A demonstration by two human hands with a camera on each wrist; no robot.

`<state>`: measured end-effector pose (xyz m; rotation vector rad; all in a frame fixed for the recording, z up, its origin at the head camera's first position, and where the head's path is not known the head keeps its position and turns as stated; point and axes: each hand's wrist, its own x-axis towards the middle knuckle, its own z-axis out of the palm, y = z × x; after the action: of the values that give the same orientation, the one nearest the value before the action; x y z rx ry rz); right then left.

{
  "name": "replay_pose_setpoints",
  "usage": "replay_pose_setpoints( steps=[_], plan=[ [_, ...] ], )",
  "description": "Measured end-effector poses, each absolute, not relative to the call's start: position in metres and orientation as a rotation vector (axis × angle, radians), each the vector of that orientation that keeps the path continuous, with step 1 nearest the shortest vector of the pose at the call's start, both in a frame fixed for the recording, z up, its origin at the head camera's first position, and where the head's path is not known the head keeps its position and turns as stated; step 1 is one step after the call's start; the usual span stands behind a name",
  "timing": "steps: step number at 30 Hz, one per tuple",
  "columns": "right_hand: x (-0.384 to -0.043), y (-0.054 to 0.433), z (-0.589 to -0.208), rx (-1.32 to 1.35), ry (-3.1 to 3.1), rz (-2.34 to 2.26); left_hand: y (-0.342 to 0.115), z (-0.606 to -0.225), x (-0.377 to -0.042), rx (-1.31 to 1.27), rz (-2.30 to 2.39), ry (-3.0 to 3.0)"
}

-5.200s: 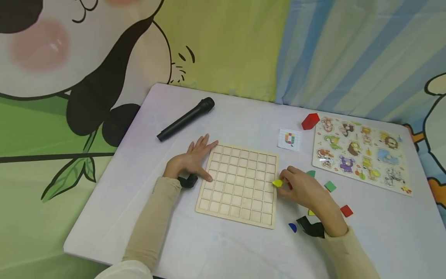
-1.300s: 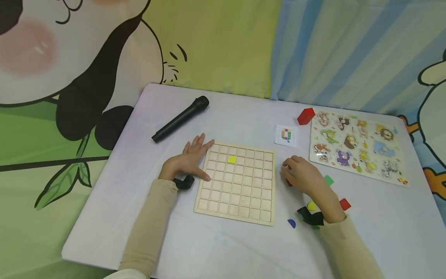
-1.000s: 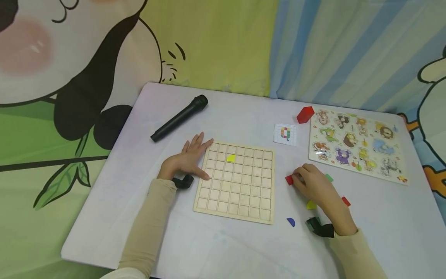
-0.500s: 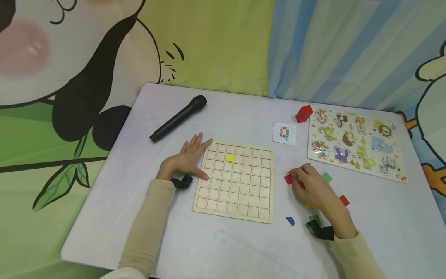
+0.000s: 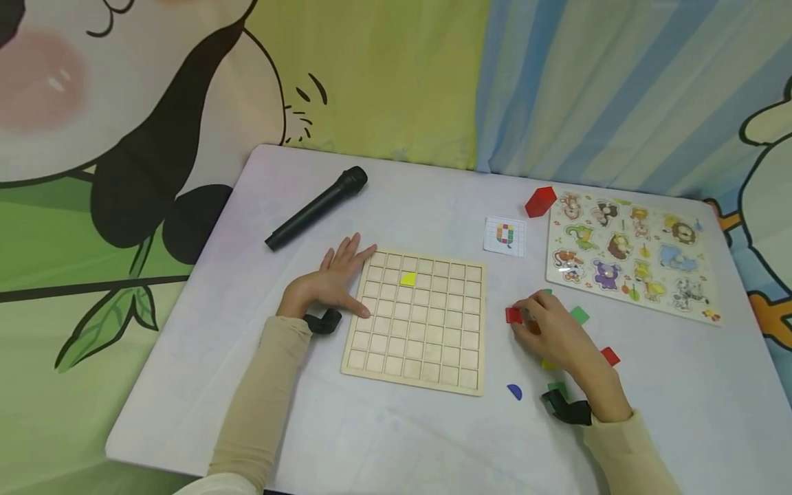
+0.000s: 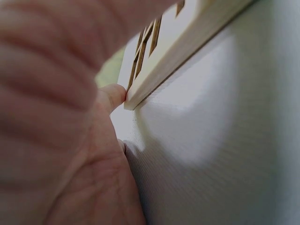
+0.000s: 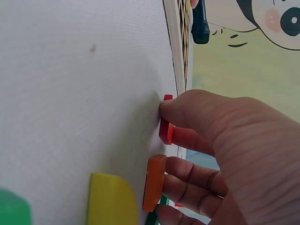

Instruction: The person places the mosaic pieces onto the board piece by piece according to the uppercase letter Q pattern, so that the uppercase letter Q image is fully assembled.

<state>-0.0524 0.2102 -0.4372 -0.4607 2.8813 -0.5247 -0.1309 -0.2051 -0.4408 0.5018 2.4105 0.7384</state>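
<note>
Near us, low and right of the middle, we see a blue half circle [image 5: 515,392] on the white tabletop [image 5: 371,433]. Just above it, the right hand [image 5: 553,330] pinches a red piece [image 5: 513,315] between thumb and finger. We spot an orange piece [image 7: 154,183] close by its other fingers. In the middle is the wooden board [image 5: 427,330] with lots of little squares, and a yellow piece [image 5: 408,278] sits in one near the top left. The left hand [image 5: 331,285] has its fingers spread, touching the board's left side. Farther up we see a small picture card [image 5: 504,236], then a black microphone [image 5: 317,208] left of the middle. At the upper right, we find a red block [image 5: 540,202] beside an animal puzzle [image 5: 619,293].
</note>
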Motion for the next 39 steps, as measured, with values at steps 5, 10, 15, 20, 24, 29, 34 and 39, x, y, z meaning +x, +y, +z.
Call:
replay_pose_setpoints(
  steps=[5,10,15,20,24,29,34,39],
  plan=[
    [-0.054,0.21,-0.437,-0.447,2.868,-0.522,-0.207,-0.442,-0.131,0.51,0.76,2.405],
    [-0.056,0.208,-0.435,-0.443,2.859,-0.526,-0.208,-0.443,-0.13,0.519,0.775,2.41],
    [-0.057,0.208,-0.434,-0.444,2.865,-0.526,-0.207,-0.443,-0.13,0.509,0.758,2.407],
    [-0.059,0.206,-0.432,-0.456,2.881,-0.531,-0.206,-0.439,-0.131,0.504,0.763,2.407],
    [-0.061,0.203,-0.43,-0.466,2.891,-0.556,-0.205,-0.439,-0.131,0.503,0.773,2.409],
    [-0.064,0.197,-0.426,-0.51,2.893,-0.58,-0.206,-0.439,-0.132,0.506,0.769,2.412],
    [-0.068,0.189,-0.42,-0.55,2.878,-0.582,-0.206,-0.436,-0.131,0.507,0.764,2.411],
    [-0.072,0.181,-0.416,-0.576,2.857,-0.577,-0.207,-0.434,-0.13,0.525,0.766,2.396]
  ],
)
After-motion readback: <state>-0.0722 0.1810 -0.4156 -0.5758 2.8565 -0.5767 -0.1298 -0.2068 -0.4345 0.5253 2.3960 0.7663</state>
